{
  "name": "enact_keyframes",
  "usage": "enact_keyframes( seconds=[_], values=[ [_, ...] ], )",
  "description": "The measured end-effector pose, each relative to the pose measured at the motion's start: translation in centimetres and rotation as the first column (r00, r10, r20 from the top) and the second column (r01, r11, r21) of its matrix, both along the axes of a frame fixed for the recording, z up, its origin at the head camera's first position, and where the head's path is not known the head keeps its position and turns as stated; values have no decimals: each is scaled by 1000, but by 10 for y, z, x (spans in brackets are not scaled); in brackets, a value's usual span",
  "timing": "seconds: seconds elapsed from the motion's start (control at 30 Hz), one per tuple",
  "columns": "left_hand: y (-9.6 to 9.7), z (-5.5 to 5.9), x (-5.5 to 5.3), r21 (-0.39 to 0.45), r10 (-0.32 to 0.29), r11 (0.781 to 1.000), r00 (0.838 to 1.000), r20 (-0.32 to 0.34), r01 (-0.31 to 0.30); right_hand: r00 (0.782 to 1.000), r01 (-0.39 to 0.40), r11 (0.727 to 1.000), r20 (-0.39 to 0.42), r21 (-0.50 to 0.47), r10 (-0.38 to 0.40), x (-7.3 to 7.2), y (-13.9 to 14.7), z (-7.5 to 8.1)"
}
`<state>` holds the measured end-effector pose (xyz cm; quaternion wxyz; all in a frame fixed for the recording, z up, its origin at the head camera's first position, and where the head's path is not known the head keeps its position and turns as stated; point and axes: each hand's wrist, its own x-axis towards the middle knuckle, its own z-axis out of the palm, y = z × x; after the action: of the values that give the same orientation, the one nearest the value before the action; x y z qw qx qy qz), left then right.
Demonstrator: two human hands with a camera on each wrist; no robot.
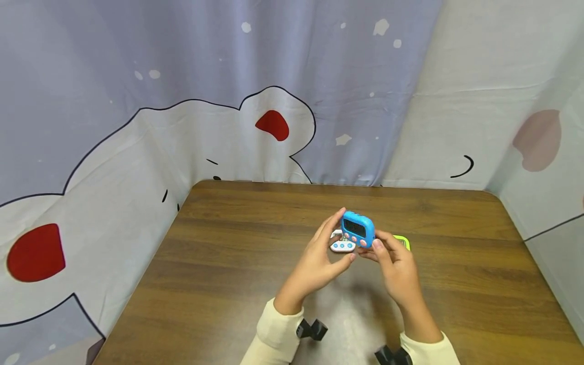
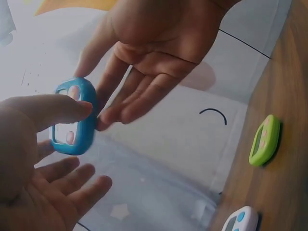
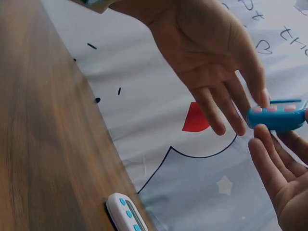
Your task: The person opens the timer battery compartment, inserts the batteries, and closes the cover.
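Note:
A blue digital timer (image 1: 358, 229) with a dark screen and pink buttons is held up above the table, its face tilted toward me. My right hand (image 1: 401, 271) pinches its right end between thumb and fingers. At the opposite end, my left hand (image 1: 312, 263) has its index fingertip right at the top corner. Its thumb stands apart below the timer, and the other left fingers are stretched out loosely. Behind the hands, a white timer (image 1: 342, 246) with blue buttons lies on the table, partly covered by the blue one. A green timer (image 2: 265, 139) lies farther right, mostly hidden by my right hand in the head view.
The brown wooden table (image 1: 219, 243) spreads out beneath both hands. A patterned curtain (image 1: 182, 137) hangs along its far edge and sides. Black camera mounts (image 1: 312, 329) sit on both wrists by the cream sleeves (image 1: 274, 329).

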<state>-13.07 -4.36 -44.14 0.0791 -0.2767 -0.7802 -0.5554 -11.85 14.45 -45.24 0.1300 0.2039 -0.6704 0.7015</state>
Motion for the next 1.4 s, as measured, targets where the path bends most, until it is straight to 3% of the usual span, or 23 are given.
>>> enact_keyframes(
  seconds=[0.2, 0.4, 0.5, 0.67, 0.83, 0.97, 1.17, 1.27, 1.33, 1.4],
  values=[
    [0, -1, 0, -30, 39, 999, 999, 5, -39, 997, -42, 999, 69, -24, 44, 1, 0, 1],
    [-5, -3, -3, -25, 49, 998, 997, -61, -51, 996, -71, 997, 57, -42, 74, 0, 3, 1],
    [-8, -2, -5, -13, 60, 998, 995, -85, -61, 994, -97, 995, 46, -4, 97, -1, 6, 2],
    [-14, -5, -5, -38, 70, 997, 996, -64, -72, 995, -95, 982, 33, 164, 91, 1, 9, -1],
    [-25, -15, 1, -131, 115, 985, 993, 5, -113, 999, -53, 931, 30, 362, 45, 0, 7, -7],
    [-34, -21, -2, -228, 145, 964, 989, 28, -135, 1000, -13, 873, 9, 488, 9, -7, 0, -12],
    [-54, -30, -12, -393, 191, 904, 981, 19, -169, 998, 1, 764, -52, 645, 43, -27, -14, -21],
    [-63, -36, -20, -407, 189, 900, 981, 47, -154, 996, -2, 718, -64, 696, 65, -39, -20, -26],
    [-67, -41, -27, -415, 189, 899, 979, 78, -140, 996, -16, 699, -53, 715, 77, -47, -25, -30],
    [-72, -45, -33, -449, 201, 884, 974, 104, -134, 995, -39, 685, -37, 727, 96, -55, -31, -33]
  ],
)
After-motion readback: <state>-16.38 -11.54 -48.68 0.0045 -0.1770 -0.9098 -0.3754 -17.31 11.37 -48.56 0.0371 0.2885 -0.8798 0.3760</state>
